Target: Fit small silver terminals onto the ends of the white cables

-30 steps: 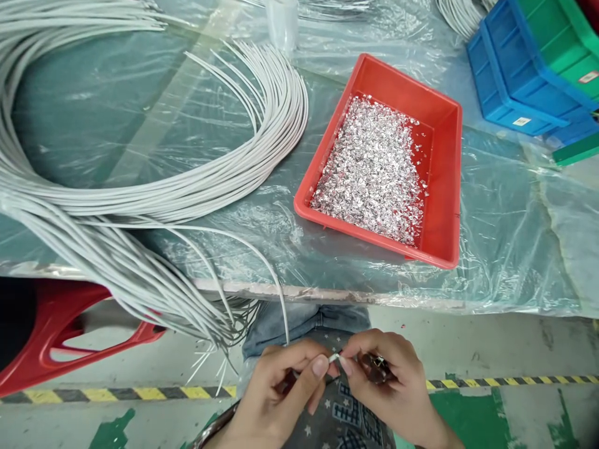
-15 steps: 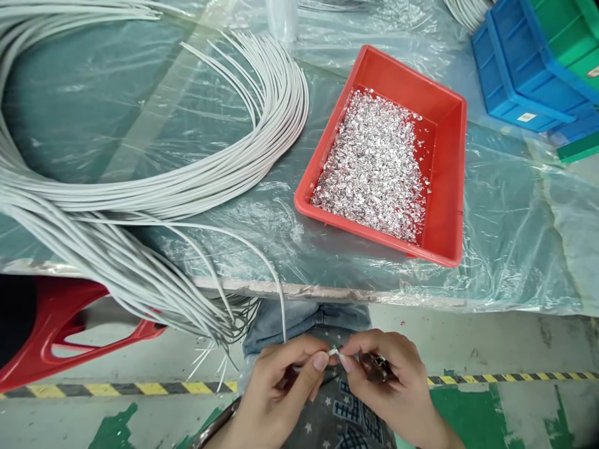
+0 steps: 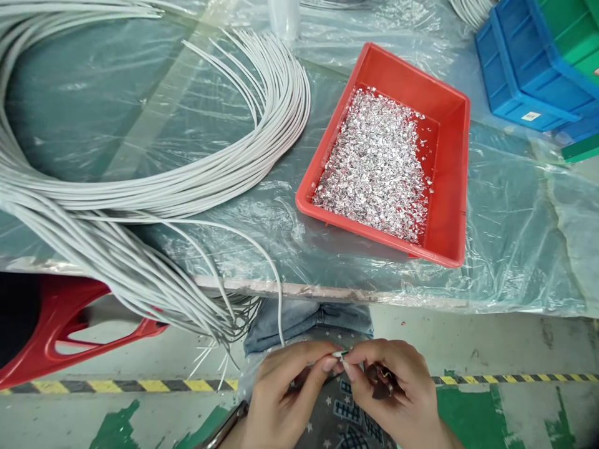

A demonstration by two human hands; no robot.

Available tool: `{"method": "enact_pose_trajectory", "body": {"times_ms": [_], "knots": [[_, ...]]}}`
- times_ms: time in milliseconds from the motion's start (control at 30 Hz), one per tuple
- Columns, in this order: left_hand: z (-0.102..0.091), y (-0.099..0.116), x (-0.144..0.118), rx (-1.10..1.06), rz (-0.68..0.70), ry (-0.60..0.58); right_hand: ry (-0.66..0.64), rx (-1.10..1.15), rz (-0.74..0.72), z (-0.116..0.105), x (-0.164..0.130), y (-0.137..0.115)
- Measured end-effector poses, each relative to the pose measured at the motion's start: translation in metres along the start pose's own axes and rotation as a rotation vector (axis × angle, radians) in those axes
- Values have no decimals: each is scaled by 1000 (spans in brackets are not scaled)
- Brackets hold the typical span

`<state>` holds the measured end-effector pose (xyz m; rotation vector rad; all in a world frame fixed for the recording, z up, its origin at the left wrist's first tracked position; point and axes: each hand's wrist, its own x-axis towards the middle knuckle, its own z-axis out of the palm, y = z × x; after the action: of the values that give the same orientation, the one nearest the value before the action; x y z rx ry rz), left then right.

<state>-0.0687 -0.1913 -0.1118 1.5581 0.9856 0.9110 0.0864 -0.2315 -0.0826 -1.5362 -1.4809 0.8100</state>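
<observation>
Left grip (image 3: 285,390): fingertips pinching white cable end (image 3: 337,354)
Right grip (image 3: 393,390): pinching the same tip, dark tool (image 3: 380,381) in palm
Cable: thin, grey-white, below desk (image 3: 327,291) edge

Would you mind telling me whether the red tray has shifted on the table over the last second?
No. The red tray keeps its place against the table edge and the cable coil; only the camera view drifted slightly.

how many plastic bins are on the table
3 in view: a red tray of silver scraps mid-table, a blue bin at the far right, and a green bin nested in it. Others may lie past the frame edge.
</observation>
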Motion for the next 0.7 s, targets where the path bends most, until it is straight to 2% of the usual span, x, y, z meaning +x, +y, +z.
{"method": "enact_pose_trajectory", "body": {"times_ms": [100, 200, 233, 300, 367, 433, 467, 600, 700], "knots": [[0, 0, -1, 12, 30, -1, 28, -16, 6, 2, -2, -2], [1, -3, -3, -4, 13, -3, 7, 71, 53, 1, -6, -7], [2, -5, -3, -31, -32, -5, -13, 139, 100, -1, -8, -9], [3, -8, -2, -209, -216, -36, -32, 292, 203, -10, -11, -8], [4, -11, 1, -461, -400, -98, 82, 371, 255, -24, -11, -4], [4, -13, 4, -644, -482, -170, 324, 337, 266, -41, -3, 2], [3, -14, 5, -683, -487, -201, 410, 331, 258, -50, 2, 4], [-6, -15, 6, -760, -504, -287, 558, 355, 163, -77, 34, 5], [-6, -14, 1, -775, -526, -323, 674, 209, 67, -90, 63, 5]]}}
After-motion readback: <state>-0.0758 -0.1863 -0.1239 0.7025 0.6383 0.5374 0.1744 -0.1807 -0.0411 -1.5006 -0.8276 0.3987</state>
